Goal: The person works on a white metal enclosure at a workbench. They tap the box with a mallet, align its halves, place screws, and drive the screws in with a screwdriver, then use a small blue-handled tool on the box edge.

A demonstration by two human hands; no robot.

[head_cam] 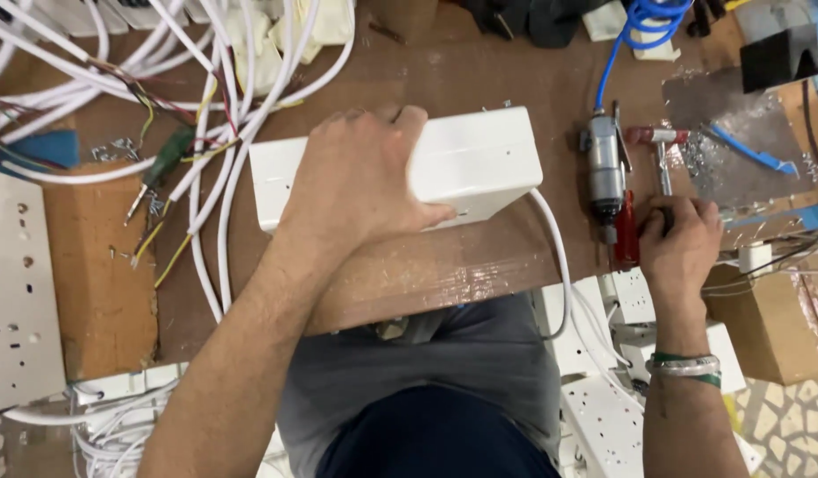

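Note:
My left hand (360, 181) lies across a white rectangular plastic box (480, 164) on the brown workbench (480, 75), fingers wrapped over its far edge, thumb on its near side. A white cable (557, 257) runs from the box's right end off the bench edge. My right hand (679, 243) is closed around a red-handled tool (625, 235) beside a grey pneumatic screwdriver (605, 168) lying on the bench. A blue coiled air hose (643, 22) leads to the screwdriver.
Several white cables with coloured wire ends (192, 133) sprawl over the left of the bench. A white socket strip (19, 292) lies at the left, more socket strips (608, 416) below right. A cardboard box (767, 323) stands at the right, loose screws (117, 149) at the left.

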